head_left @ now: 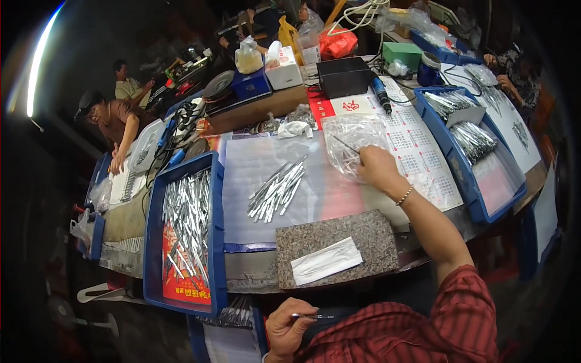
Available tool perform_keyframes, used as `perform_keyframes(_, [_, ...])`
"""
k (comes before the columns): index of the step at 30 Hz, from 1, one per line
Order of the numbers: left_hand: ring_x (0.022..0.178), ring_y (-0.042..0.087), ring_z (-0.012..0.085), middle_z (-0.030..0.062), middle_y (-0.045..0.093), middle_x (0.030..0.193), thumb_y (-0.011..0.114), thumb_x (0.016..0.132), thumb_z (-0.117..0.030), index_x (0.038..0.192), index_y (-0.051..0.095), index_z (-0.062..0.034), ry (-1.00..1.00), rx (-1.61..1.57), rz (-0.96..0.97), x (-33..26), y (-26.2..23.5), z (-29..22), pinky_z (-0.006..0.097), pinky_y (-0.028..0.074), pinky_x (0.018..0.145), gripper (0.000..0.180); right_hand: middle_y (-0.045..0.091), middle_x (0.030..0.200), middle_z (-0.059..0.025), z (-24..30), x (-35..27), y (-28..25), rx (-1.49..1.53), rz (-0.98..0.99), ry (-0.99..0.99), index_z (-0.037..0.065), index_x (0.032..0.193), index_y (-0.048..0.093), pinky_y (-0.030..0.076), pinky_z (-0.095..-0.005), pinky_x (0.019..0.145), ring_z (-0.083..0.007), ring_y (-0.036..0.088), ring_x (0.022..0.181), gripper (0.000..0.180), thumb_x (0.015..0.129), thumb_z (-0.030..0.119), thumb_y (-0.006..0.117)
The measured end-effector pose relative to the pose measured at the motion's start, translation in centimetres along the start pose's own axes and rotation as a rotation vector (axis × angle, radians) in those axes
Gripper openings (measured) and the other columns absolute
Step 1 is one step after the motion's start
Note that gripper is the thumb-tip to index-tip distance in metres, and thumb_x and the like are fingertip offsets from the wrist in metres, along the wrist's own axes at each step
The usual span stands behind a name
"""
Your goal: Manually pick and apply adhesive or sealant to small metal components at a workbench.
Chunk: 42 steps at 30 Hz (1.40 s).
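Low at the front, close to my body, my left hand (285,327) pinches a thin silvery metal piece (313,316) that lies level between thumb and fingers. My right hand (380,170) reaches forward over a clear plastic bag (351,136) of small contents too fine to make out. From its fingers a slim dark rod-like tool (345,143) points up and to the left; its kind cannot be told. Left of that bag, a loose pile of flat silvery metal strips (278,189) lies on a plastic-covered mat (239,224). Nearest me is a speckled stone slab (381,242) with folded white tissue (327,261) on it.
A blue tray (216,242) of similar strips stands left; another blue tray (481,209) with bundled strips stands right. Behind are a black box (345,77), a blue rotary hand tool (381,95) and a tissue box (283,69). A person (118,121) works at the left, others farther back.
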<state>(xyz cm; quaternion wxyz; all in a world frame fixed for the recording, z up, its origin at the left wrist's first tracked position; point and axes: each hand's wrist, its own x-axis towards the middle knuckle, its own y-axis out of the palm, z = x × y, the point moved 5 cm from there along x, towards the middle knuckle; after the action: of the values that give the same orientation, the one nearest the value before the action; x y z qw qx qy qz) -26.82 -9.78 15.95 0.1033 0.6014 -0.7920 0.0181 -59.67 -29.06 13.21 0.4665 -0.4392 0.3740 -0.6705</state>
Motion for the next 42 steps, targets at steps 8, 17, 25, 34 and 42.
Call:
perform_keyframes(8, [0.074,0.062,0.016,0.0124,0.063,0.09,0.053,0.099,-0.01,0.111,0.058,0.0058,-0.296,-0.448,-0.064,0.7,0.6,3.2,0.027,0.052,0.069,0.02,0.064,0.07,-0.0116,6.3,-10.3,-8.4,0.595,0.178,-0.1,0.0,0.096,0.063,0.048,-0.0307,0.057,-0.0216,0.063,0.06,0.016,0.082,0.007,0.069])
perform_keyframes(17, [0.075,0.061,0.0137,0.0096,0.064,0.091,0.049,0.102,-0.02,0.114,0.058,0.0038,-0.436,-0.602,0.011,1.7,2.9,4.1,0.026,0.051,0.07,0.028,0.059,0.071,-0.0071,11.8,-20.1,-7.4,0.856,0.363,-0.407,0.002,0.115,0.063,0.048,-0.0289,0.05,-0.019,0.061,0.058,0.039,0.076,0.0,0.07])
perform_keyframes(25, [0.071,0.063,0.0164,0.0129,0.065,0.09,0.05,0.101,-0.021,0.11,0.058,0.0037,-0.42,-0.553,-0.008,1.0,3.2,4.2,0.027,0.053,0.066,0.027,0.05,0.066,-0.0043,12.0,-21.2,-6.8,0.739,0.239,-0.506,0.003,0.114,0.064,0.046,-0.0301,0.045,-0.018,0.056,0.052,0.036,0.078,0.002,0.068])
perform_keyframes(34, [0.073,0.063,0.0126,0.0105,0.066,0.091,0.052,0.101,-0.019,0.108,0.061,0.0053,-0.403,-0.481,-0.001,1.3,2.5,4.3,0.024,0.052,0.068,0.027,0.047,0.063,-0.0024,12.7,-22.2,-4.9,0.706,0.143,-0.529,0.002,0.112,0.065,0.043,-0.0288,0.042,-0.0158,0.052,0.047,0.039,0.073,0.003,0.071])
perform_keyframes(42, [0.081,0.068,0.0176,0.0106,0.067,0.091,0.064,0.089,0.003,0.103,0.065,0.0043,-0.396,-0.239,0.225,2.7,1.1,3.3,0.026,0.055,0.071,0.014,0.048,0.06,-0.0014,11.8,-20.4,-6.7,0.703,0.18,-0.683,0.001,0.098,0.068,0.042,-0.0294,0.038,-0.0152,0.052,0.045,0.031,0.068,0.003,0.072])
